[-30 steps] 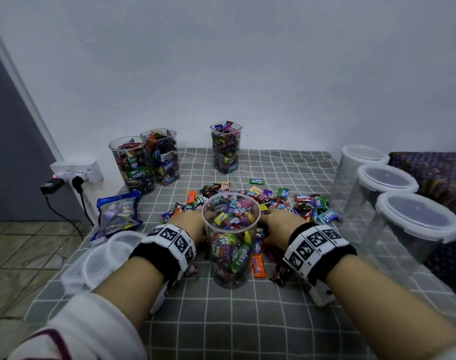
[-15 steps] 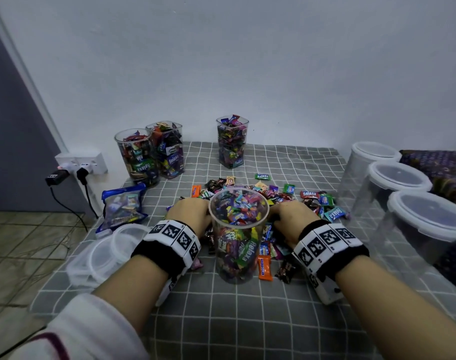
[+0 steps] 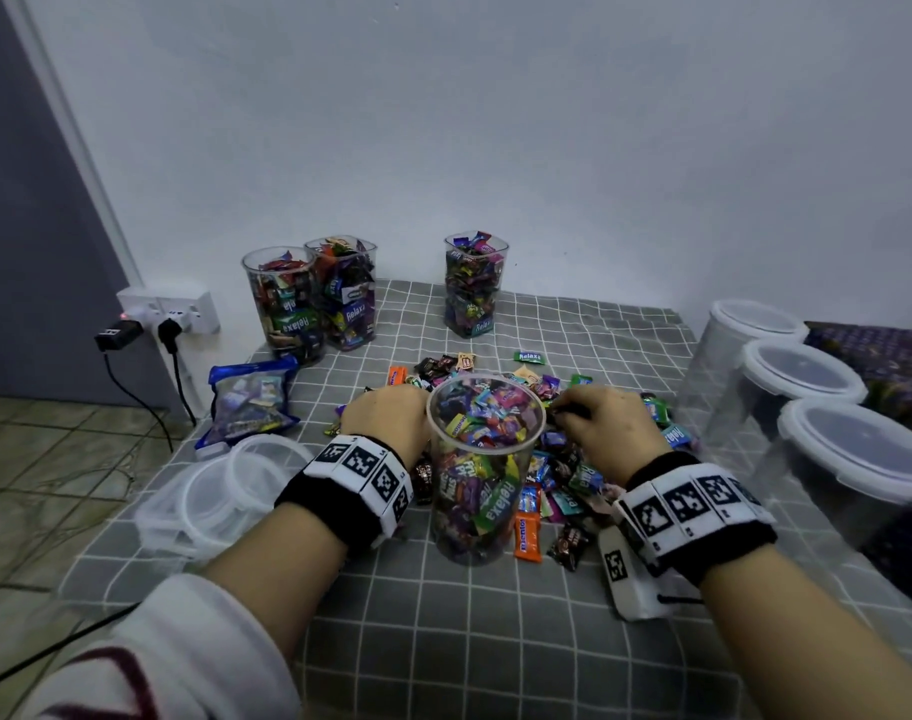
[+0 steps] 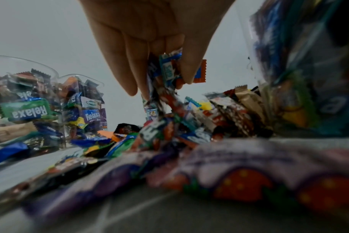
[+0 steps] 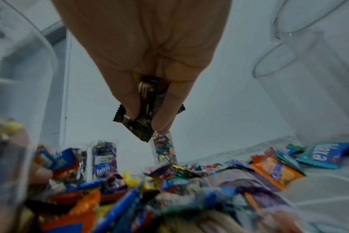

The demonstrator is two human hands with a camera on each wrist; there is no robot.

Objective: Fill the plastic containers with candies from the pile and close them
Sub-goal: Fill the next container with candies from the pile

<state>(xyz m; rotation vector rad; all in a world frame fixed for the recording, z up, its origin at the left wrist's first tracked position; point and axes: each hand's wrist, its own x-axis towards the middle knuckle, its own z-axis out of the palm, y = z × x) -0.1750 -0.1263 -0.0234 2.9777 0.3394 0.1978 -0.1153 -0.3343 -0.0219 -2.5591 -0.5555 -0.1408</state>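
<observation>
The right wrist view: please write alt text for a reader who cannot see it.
A right hand pinches a dark-wrapped candy above a blurred pile of colourful wrapped candies on a checked cloth. Clear plastic containers stand at both edges.

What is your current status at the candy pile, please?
Left hand grips several wrapped candies; right hand pinches dark-wrapped candy. Clear round plastic container nearly full, unlidded. Nothing blocking.

The head camera looked forward and down over the surface [image 3: 485,641] toward its far edge. Each wrist camera sat low, close behind its fingers [image 4: 130,75] [image 5: 127,100], sharing the candy pile [image 3: 557,459] [image 4: 169,134] [image 5: 169,181].
</observation>
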